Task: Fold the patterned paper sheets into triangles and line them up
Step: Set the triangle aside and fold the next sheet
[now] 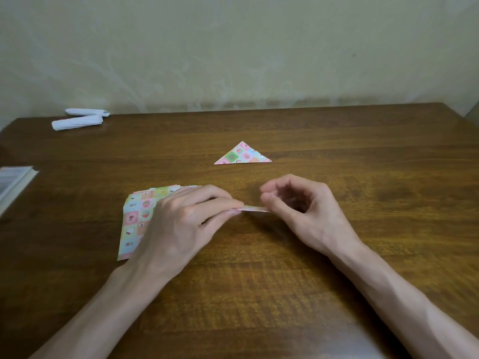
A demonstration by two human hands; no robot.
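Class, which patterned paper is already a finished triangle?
The triangle lying alone, farthest away. The stack by the left hand is unfolded; that hand and the right hand pinch another sheet.

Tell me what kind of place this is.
Likely a room at home, used for paper craft: a wooden table against a pale patterned wall, a stack of patterned sheets, one folded triangle. The left hand and right hand hold another sheet.

home room, wooden table [337, 130], wallpapered wall [233, 47]
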